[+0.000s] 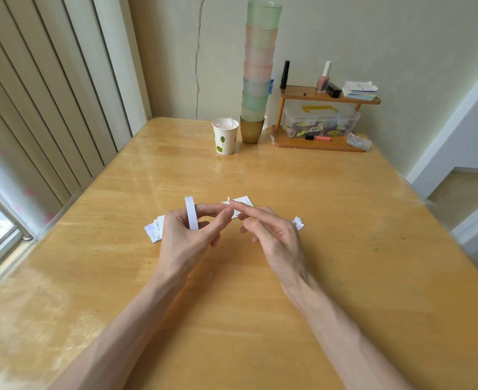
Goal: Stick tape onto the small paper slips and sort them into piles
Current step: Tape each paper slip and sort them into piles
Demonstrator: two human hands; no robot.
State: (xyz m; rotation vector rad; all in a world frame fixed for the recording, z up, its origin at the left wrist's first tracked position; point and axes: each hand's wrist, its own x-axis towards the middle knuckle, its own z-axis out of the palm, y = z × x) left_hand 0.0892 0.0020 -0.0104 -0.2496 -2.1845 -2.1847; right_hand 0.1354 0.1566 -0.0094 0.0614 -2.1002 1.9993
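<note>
My left hand (pixel 188 235) is closed around a white tape roll (pixel 191 212), held upright above the wooden table (pixel 344 235). My right hand (pixel 271 235) is beside it, its index fingertip carrying a tiny white piece of tape (pixel 229 200) close to the left fingertips. A pile of small paper slips (pixel 154 230) lies on the table just left of the left hand. Another slip (pixel 243 202) lies behind the fingers, partly hidden. A few small white scraps (pixel 298 222) lie to the right of the right hand.
At the back stand a paper cup with a leaf print (pixel 225 136), a tall stack of coloured cups (pixel 257 71) and a small wooden shelf (pixel 327 98) with bottles, cards and a clear plastic box (pixel 319 119). A window and vertical blinds run along the left.
</note>
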